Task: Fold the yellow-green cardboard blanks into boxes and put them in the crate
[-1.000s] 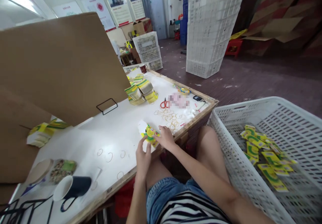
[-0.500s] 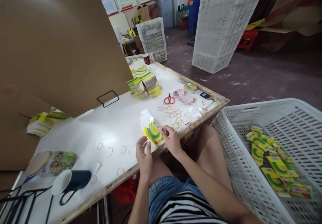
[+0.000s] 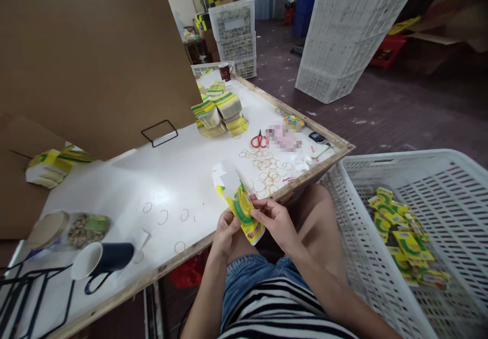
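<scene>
A yellow and green printed card (image 3: 243, 208) with a white upper part is held at the table's front edge, tilted over my lap. My left hand (image 3: 227, 227) pinches its left edge between thumb and fingers. On the other side, my right hand (image 3: 272, 219) grips the right edge, fingertips on the printed face. Beyond the card, many thin tan rings (image 3: 267, 168) lie scattered on the white table (image 3: 198, 176). Red-handled scissors (image 3: 260, 140) rest behind the rings.
Stacks of yellow-green cards (image 3: 221, 113) stand farther back. At the left are a dark blue mug (image 3: 114, 255) and a bag (image 3: 88, 228). A white crate (image 3: 400, 160) with yellow packs (image 3: 412, 245) is at the right. A cardboard panel (image 3: 95, 49) rises behind the table.
The card has come nearer to my body and off the tabletop. My left hand has closed on its edge; earlier it was open beside it. The view has tilted downward slightly.
</scene>
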Tool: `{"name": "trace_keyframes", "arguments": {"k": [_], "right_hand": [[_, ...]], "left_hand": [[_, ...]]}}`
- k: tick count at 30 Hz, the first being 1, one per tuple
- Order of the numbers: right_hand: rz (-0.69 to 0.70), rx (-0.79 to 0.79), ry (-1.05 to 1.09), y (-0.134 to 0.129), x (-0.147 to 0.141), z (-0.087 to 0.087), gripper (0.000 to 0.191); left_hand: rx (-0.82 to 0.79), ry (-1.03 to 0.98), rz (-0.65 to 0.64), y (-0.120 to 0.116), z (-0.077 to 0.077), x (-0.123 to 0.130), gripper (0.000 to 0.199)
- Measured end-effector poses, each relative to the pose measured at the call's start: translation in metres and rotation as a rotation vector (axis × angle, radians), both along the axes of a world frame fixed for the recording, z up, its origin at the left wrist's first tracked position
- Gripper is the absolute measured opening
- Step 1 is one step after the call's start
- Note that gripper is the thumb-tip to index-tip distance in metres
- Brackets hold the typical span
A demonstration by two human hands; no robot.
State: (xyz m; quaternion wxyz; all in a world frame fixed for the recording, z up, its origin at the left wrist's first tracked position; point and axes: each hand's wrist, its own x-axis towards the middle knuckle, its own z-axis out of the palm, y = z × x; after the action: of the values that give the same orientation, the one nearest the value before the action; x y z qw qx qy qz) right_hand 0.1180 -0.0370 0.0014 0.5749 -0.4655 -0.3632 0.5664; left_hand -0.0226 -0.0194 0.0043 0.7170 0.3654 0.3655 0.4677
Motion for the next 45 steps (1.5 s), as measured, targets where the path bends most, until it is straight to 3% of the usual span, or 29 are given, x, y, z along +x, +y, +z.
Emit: {"name": "trace_keyframes", "arguments": {"k": [5,9,12,17,22,27,32,35,40,42,45], "right_hand": [[0.002,0.009,-0.083,-0.005,-0.001,0.0,0.029],[-0.097,0.042,-0.268,-0.007,-0.002,-0.006,0.023],[-0.086,0.062,-0.395,-0.009,0.001,-0.009,0.019],[0.008,0.119,-0.252,-0.009,0.009,-0.006,0.02],[0.007,0.17,-0.165,-0.007,0.018,-0.003,0.035],[0.189,0.17,-0.129,-0.011,0.028,-0.001,0.043],[0.308,0.203,-0.213,-0.01,0.039,0.007,0.025],[0.285,0.244,-0.346,-0.006,0.043,0.01,0.024],[0.17,0.264,-0.375,-0.003,0.041,0.005,0.02],[0.128,0.248,-0.359,-0.002,0.042,0.005,0.03],[0.069,0.314,-0.438,-0.001,0.047,0.01,0.027]], "left_hand": [[0.007,0.085,0.112,-0.001,-0.003,0.005,0.041],[0.042,0.165,0.182,-0.002,-0.001,0.01,0.038],[0.074,0.25,0.218,-0.002,0.003,0.009,0.037],[0.083,0.308,0.07,-0.004,0.006,0.002,0.035],[0.146,0.31,0.014,-0.014,0.009,0.0,0.06],[0.164,0.225,-0.147,-0.019,0.013,-0.009,0.07],[0.137,0.093,-0.303,-0.023,0.014,-0.014,0.047],[0.109,0.036,-0.323,-0.026,0.015,-0.011,0.039],[0.06,0.07,-0.278,-0.026,0.009,-0.008,0.075],[0.07,0.101,-0.286,-0.025,0.006,-0.009,0.066],[0.121,0.175,-0.208,-0.023,0.002,-0.008,0.051]]}}
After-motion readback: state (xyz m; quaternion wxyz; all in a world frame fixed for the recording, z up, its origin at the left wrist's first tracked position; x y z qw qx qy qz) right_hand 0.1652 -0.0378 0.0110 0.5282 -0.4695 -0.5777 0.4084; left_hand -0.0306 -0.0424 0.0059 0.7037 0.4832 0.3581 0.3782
